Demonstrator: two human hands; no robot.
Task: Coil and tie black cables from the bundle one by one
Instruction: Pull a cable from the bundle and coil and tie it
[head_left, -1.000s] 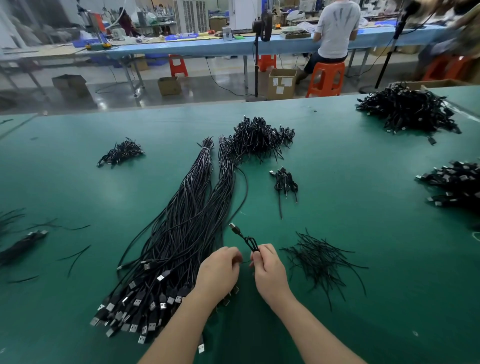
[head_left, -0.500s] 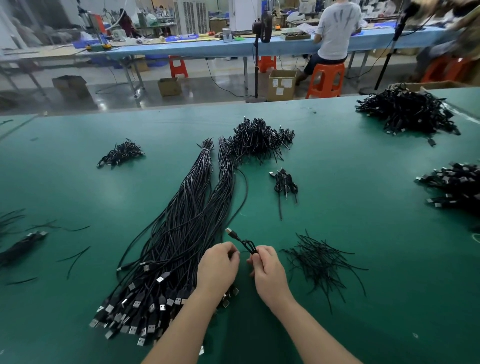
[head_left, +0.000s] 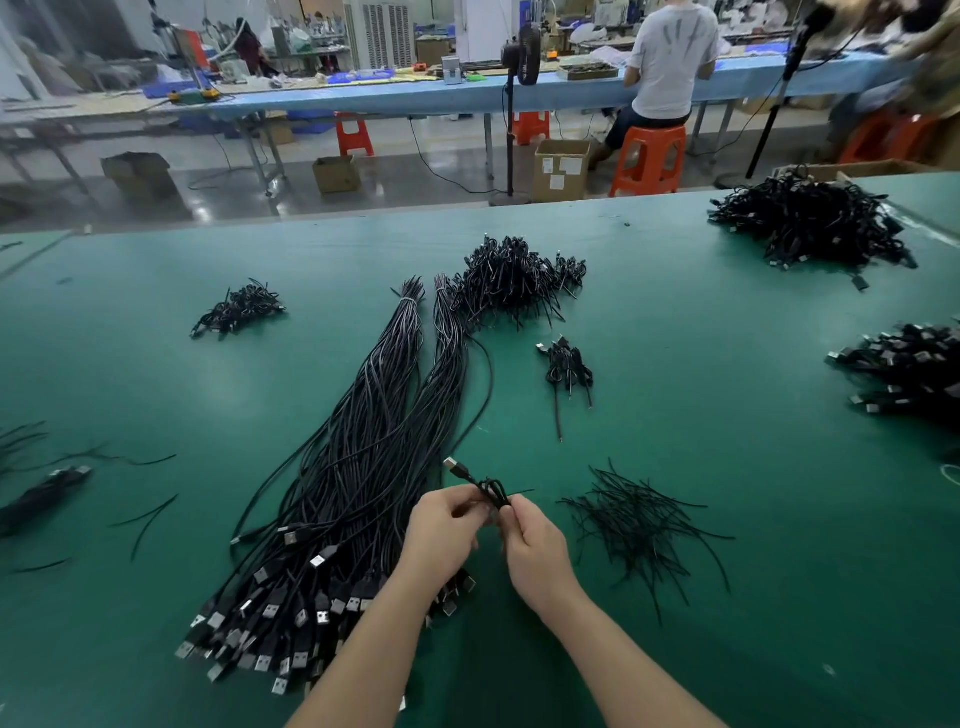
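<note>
Now my left hand (head_left: 441, 535) and right hand (head_left: 530, 545) both pinch a small coil (head_left: 493, 493), likely twisting a tie; ties (head_left: 639, 525) lie right, bundle (head_left: 332, 499) left, within reach.

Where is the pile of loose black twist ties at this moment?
In the head view, the pile of twist ties lies on the green table, just right of the right hand and below the small coiled bundle.

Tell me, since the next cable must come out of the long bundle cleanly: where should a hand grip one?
Probably pinch one USB plug at the fanned near end of the long bundle, coming from the near side; plugs there lie spread apart, while the far end is tied.
</note>
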